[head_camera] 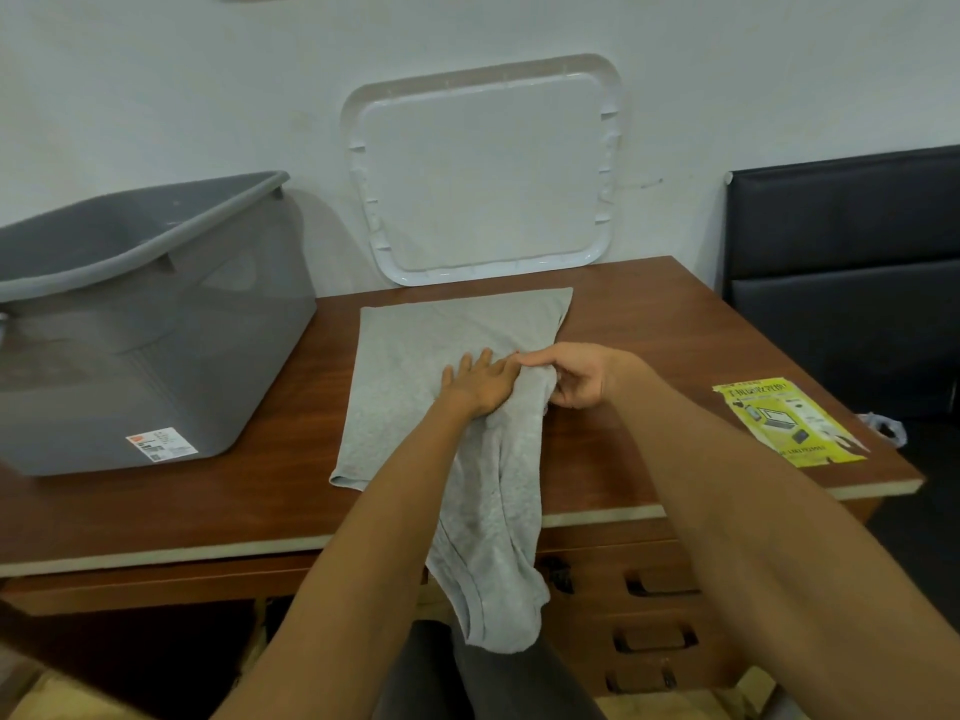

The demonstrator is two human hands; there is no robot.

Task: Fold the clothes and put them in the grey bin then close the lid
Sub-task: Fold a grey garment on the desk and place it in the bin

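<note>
Grey garment (415, 356) on the brown wooden table (649, 345), far part spread flat, near part bunched and draped over the front edge. Left hand (480, 381) laid flat on the cloth near its middle, fingers straight and slightly spread, pressing down, gripping nothing. Right hand (576, 376) close beside it, fingers curled, pinching a gathered fold of the same cloth at its right edge. Grey bin (156, 356) on the left part of the table, apart from the garment, open at the top, white label low on its front wall. Pale lid (483, 174) off the bin, propped upright against the wall behind the table. Yellow leaflet (789, 423) near the table's right edge. Black padded seat (841, 252) beyond the right corner. Drawers (654, 636) under the tabletop.
</note>
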